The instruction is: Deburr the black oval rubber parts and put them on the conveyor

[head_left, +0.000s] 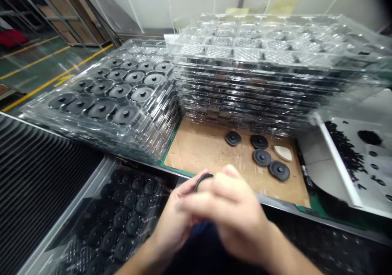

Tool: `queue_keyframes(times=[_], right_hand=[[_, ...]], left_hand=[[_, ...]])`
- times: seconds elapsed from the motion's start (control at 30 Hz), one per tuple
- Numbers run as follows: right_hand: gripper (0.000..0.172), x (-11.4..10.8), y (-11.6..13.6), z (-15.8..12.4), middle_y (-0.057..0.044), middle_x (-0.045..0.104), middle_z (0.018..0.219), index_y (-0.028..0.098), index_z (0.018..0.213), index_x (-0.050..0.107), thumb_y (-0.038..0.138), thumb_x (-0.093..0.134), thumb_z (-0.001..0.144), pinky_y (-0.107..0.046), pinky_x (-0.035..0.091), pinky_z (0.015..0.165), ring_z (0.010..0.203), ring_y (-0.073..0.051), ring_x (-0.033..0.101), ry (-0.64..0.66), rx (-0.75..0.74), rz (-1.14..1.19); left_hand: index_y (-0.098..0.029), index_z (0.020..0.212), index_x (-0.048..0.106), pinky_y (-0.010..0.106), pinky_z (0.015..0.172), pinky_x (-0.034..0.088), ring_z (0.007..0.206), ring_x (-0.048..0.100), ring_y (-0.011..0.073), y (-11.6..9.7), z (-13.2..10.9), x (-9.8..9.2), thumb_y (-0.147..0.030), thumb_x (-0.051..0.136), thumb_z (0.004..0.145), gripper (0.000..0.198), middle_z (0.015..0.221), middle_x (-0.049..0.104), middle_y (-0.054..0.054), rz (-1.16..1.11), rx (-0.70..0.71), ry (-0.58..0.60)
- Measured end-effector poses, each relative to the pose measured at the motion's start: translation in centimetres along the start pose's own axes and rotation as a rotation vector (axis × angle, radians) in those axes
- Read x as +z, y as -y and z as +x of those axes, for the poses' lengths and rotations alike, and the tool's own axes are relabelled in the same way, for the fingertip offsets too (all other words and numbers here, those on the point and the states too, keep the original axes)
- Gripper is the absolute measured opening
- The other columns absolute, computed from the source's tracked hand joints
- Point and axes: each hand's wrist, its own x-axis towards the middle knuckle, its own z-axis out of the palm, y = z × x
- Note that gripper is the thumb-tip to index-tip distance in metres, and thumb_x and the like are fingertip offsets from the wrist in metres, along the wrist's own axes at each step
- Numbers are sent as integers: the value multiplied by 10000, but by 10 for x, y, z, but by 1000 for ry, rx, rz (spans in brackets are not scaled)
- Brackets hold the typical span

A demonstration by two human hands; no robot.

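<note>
Both hands meet low in the middle of the view, in front of the bench edge. Between them shows the dark rim of a black round disc, most of it covered by fingers. My left hand is closed around its lower left side. Over it lies my right hand, fingers curled onto the disc and smeared by motion. Beyond the hands, several black discs with small centre knobs lie on a cardboard sheet, beside a pale wedge-shaped piece.
A tall stack of clear plastic trays stands at the back. To the left, another tray stack carries black discs. A lower tray of discs sits below the bench edge. At right, a white bin contains small black parts. A ribbed black surface lies far left.
</note>
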Motion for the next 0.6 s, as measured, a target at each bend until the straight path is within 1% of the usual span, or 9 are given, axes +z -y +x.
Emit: queue_keyframes(times=[0.03, 0.1, 0.2, 0.33, 0.4, 0.43, 0.5, 0.57, 0.6], right_hand=[[321, -3, -7, -3, -2, 690, 760, 218, 945, 676, 146, 363, 936, -292, 384, 672, 697, -128, 595, -40, 91, -12], [248, -6, -23, -15, -20, 711, 841, 219, 966, 675, 176, 436, 915, -287, 421, 671, 742, -146, 621, -109, 345, -87], [225, 2, -41, -49, -35, 705, 805, 219, 983, 694, 300, 499, 906, -281, 469, 621, 691, -164, 620, -59, 633, -69], [282, 32, -47, -105, -43, 738, 793, 206, 942, 729, 387, 518, 893, -271, 519, 526, 578, -163, 635, 17, 792, 43], [287, 38, -47, -119, -45, 746, 775, 192, 919, 739, 389, 534, 882, -275, 526, 491, 521, -161, 628, 9, 836, 40], [285, 37, -47, -120, -50, 750, 797, 190, 929, 738, 387, 538, 879, -277, 531, 496, 532, -165, 635, -1, 859, 36], [273, 26, -46, -107, -62, 748, 886, 200, 976, 726, 376, 538, 882, -276, 536, 528, 606, -174, 657, -37, 893, 20], [237, 14, -42, -77, -59, 736, 940, 222, 1003, 708, 342, 539, 888, -255, 523, 533, 663, -169, 660, -103, 863, 9], [209, 9, -38, -59, -52, 732, 932, 227, 993, 701, 313, 543, 887, -243, 513, 531, 676, -162, 657, -133, 804, 11]], left_hand=[[-177, 1001, 739, 330, 781, 552, 793, 698, 239, -1, -3, -1, -335, 884, 462, 580, 898, 758, 66, -18, -16, 14], [-206, 1032, 725, 281, 798, 541, 864, 699, 233, -3, -7, -4, -350, 903, 400, 673, 993, 753, 71, -92, -54, 50], [-222, 1046, 711, 291, 851, 529, 938, 692, 239, -3, -6, -7, -350, 877, 492, 592, 1057, 737, 76, -240, -99, 109], [-221, 1077, 691, 331, 949, 493, 1011, 671, 233, -1, 4, -12, -383, 815, 598, 520, 1086, 724, 75, -358, -156, 76], [-226, 1062, 698, 336, 971, 483, 1047, 659, 234, 0, 9, -14, -389, 802, 611, 491, 1078, 729, 69, -374, -186, 46], [-232, 1049, 704, 334, 968, 484, 1049, 659, 234, 0, 12, -13, -390, 801, 611, 476, 1069, 732, 66, -371, -202, 43], [-247, 1042, 708, 327, 950, 492, 1042, 662, 232, 1, 18, -11, -402, 801, 604, 474, 1072, 730, 59, -345, -229, 42], [-252, 1040, 709, 307, 927, 499, 1031, 663, 221, 1, 25, -6, -403, 812, 587, 489, 1068, 729, 53, -308, -228, 33], [-253, 1035, 711, 291, 913, 501, 1018, 664, 209, 1, 29, -3, -394, 821, 576, 492, 1059, 730, 47, -291, -213, 24]])
